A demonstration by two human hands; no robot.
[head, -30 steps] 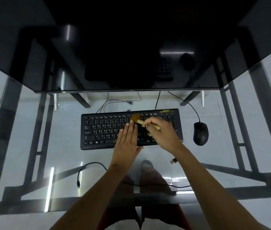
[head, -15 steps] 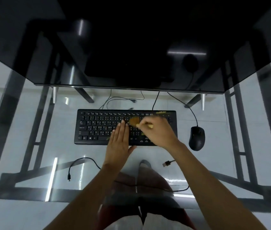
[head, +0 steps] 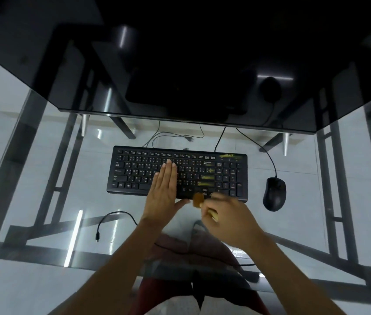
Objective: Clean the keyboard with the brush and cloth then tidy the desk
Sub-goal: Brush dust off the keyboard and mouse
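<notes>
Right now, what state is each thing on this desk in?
keyboard: flat on glass, cable attached.
left hand: fingers straight, resting on the keys.
right hand: grips brush.
brush: bristles at the keyboard's near edge, blurred.
mouse: untouched.
loose cable: unplugged.

A glass-topped desk (head: 43,173) on a dark metal frame fills the frame, pale floor showing through the pane. At center lies a black keyboard (head: 134,171), its cable running up under the dark monitor (head: 180,53) that spans the upper half. Just right of the keyboard, apart from it, sits a black mouse (head: 274,193), its cord curving up toward the monitor. In the lower left of center a loose black cable (head: 111,215) loops across the glass (its plug end lies free, pointing toward the bottom of the frame).
</notes>
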